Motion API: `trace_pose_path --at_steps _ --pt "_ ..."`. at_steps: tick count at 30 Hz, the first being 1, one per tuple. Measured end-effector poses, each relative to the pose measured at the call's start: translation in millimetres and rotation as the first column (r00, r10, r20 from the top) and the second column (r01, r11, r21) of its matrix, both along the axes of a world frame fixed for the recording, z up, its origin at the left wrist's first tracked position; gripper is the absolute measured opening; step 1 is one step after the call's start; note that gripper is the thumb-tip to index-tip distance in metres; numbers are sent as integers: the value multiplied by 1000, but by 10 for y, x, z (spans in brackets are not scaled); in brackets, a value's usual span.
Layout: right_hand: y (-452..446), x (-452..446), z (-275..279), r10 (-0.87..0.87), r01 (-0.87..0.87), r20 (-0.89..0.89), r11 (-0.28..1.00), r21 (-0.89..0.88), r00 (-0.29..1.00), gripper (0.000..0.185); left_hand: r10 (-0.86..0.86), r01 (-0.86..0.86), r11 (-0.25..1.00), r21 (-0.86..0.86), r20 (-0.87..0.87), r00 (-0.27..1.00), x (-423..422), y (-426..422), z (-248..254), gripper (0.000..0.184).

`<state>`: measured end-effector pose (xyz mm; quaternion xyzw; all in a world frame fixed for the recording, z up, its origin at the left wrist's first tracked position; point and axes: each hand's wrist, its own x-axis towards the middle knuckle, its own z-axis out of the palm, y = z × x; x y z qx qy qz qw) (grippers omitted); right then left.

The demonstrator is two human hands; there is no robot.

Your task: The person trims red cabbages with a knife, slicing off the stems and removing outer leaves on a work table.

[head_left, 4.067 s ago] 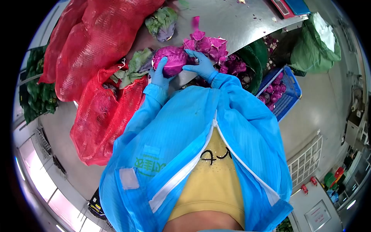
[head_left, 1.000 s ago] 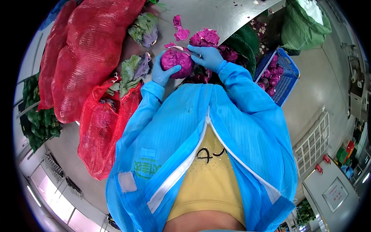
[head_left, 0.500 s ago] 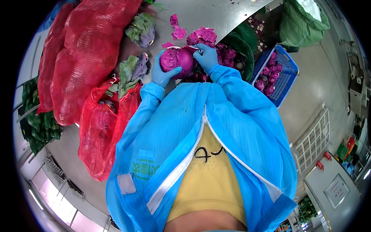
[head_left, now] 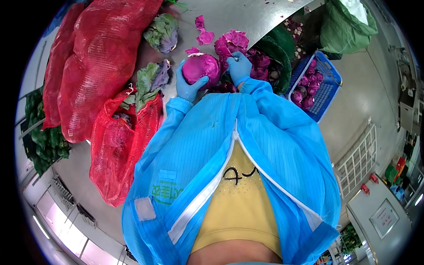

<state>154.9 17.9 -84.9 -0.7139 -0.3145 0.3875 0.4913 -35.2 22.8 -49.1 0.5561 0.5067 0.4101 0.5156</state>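
A peeled purple cabbage [head_left: 201,70] rests in my left hand [head_left: 187,84], whose gloved fingers and thumb wrap its left and lower side. Its pale cut stem end points away from me. Just right of it, my right hand [head_left: 240,68] is closed on a small tool with a dark end [head_left: 236,58]; most of it is hidden by the fingers. Loose purple outer leaves [head_left: 232,43] lie beyond and beside the right hand. Torn leaf scraps [head_left: 204,36] are scattered on the metal table [head_left: 229,17].
Red mesh sacks [head_left: 104,57] fill the left side, with an open one [head_left: 117,145] nearer me. Green-purple cabbage leaves [head_left: 162,34] lie beside them. On the right are a green bin [head_left: 285,46] and a blue basket [head_left: 324,95] of small purple cabbages.
My right hand has moved slightly right, away from the cabbage. The cabbage has turned a little in my left hand, its smooth side now shifted left.
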Motion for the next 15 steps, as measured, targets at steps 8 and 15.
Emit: trace_pose_path --at_steps 8,15 --pt "-183 -103 139 -172 184 -208 982 39 963 16 144 -115 985 -131 245 959 -20 -30 -182 94" --pt "-170 -88 132 -192 205 -124 973 101 973 18 157 10 960 -281 565 810 -210 -50 -406 73"
